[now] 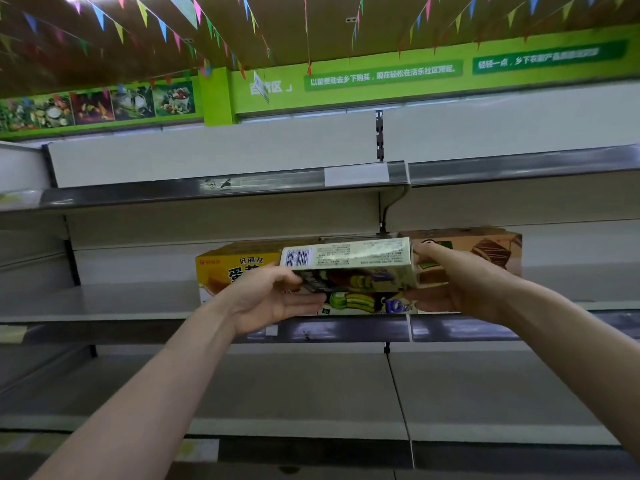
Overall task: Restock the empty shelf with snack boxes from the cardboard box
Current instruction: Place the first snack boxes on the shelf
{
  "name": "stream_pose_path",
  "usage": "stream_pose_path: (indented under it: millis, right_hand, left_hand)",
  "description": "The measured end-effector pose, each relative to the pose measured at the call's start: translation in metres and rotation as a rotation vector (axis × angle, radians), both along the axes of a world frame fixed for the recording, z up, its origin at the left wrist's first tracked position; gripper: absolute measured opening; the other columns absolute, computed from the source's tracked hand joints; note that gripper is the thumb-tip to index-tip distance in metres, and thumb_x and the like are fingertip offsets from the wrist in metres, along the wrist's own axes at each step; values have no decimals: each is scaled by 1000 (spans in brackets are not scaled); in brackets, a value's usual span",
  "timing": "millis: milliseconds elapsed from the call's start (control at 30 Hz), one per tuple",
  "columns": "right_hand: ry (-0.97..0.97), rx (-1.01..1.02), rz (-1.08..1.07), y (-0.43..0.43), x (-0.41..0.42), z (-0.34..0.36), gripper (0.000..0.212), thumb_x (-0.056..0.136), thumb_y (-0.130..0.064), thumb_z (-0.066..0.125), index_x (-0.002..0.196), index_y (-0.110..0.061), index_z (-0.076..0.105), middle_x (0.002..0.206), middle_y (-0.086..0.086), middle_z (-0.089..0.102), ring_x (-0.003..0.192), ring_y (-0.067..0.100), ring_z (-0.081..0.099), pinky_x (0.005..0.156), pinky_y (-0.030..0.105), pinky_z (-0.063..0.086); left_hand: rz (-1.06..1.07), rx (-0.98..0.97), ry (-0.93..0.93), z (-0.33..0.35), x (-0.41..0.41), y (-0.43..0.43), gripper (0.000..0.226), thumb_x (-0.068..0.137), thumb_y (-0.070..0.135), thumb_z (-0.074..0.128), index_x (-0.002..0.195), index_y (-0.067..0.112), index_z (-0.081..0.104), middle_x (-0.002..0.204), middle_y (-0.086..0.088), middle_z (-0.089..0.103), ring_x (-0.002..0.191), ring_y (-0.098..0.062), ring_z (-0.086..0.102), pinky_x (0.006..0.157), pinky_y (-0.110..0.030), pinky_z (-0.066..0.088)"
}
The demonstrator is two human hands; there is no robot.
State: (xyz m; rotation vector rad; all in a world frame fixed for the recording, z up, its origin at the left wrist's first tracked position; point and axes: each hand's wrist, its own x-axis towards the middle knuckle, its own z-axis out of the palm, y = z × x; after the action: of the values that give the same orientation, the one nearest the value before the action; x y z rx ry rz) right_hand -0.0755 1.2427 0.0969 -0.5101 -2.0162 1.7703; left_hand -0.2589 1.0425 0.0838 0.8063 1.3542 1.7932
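I hold a pale green snack box (pixel 349 259) between both hands, in front of the middle shelf (pixel 104 303), its barcode side turned up. My left hand (pixel 273 299) grips its left end from below, fingers curled under. My right hand (pixel 457 278) grips its right end, thumb on top. Behind it on the shelf stand a yellow snack box (pixel 228 268) on the left, a green box with banana pictures (pixel 360 303) in the middle and a brown chocolate-cake box (pixel 485 251) on the right. The cardboard box is out of view.
The upper shelf (pixel 242 188) has a blank price label (pixel 356 174) on its rail. The lower shelf (pixel 311 393) runs under my forearms. A slotted upright (pixel 379 133) divides the two shelf bays. Green wall signs and bunting hang above.
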Motion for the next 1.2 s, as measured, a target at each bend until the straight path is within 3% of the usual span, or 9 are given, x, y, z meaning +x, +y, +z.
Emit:
stream_pose_path:
  millis: [133,267,400,567,667,800,900,1000,1200]
  right_hand:
    - [28,-25,-9,-1,7,2,19,96,-23,55,108,-9,60,98,16,73,87,27,71,68,31,55]
    - [68,-13,20,-3,8,-1,14,92,-9,60,106,-11,59,108,17,68,94,30,69,72,35,57]
    - [84,34,15,-1,9,-5,36,88,-2,62,120,-17,53,113,18,65,99,31,67,84,42,56]
    - [109,73,-6,-1,9,-6,53,86,4,63,132,-18,49,110,15,65,96,27,67,67,31,57]
    - [108,84,-15,1,9,-6,55,86,3,62,135,-18,47,108,11,66,100,26,65,75,35,55]
    - [74,107,-17,4,9,-6,49,87,0,62,131,-18,48,109,9,65,99,23,64,71,30,52]
    - [-48,122,15,5,10,-7,36,87,-19,66,121,-19,52,106,12,68,95,24,67,72,32,55]
    - [-184,174,108,1,8,-12,44,82,-38,66,117,-12,59,100,14,73,80,20,68,67,29,56]
    - [-180,166,150,-8,-7,-21,31,86,-35,65,107,-13,61,87,5,75,70,13,70,62,26,57]
  left_hand:
    - [-141,163,-130,-3,10,-5,48,82,6,58,129,6,48,123,-28,62,108,-41,64,88,-48,55]
    - [16,151,-134,-7,16,6,54,84,7,55,136,2,42,111,-25,62,99,-33,63,76,-41,58]
    - [63,78,-161,-12,17,8,57,75,-2,57,130,6,41,101,-23,65,88,-32,66,66,-39,62]
    - [38,24,-89,-14,12,11,51,88,-11,48,131,17,48,119,-20,61,92,-33,66,61,-40,60]
    - [33,6,-69,-13,12,14,50,89,-12,49,128,18,51,121,-21,60,95,-33,65,65,-43,60]
    - [96,28,-68,-12,13,20,46,88,-12,49,124,17,52,112,-19,62,92,-30,64,67,-43,61]
    - [148,74,-97,-11,14,26,30,88,-7,54,114,8,53,106,-19,63,90,-28,63,69,-41,59]
    - [236,129,-176,-10,16,33,13,87,2,63,94,8,54,92,-14,62,83,-24,61,60,-32,60]
    - [96,30,-167,-12,33,41,23,84,10,65,106,8,63,94,-13,72,83,-26,67,75,-38,55]
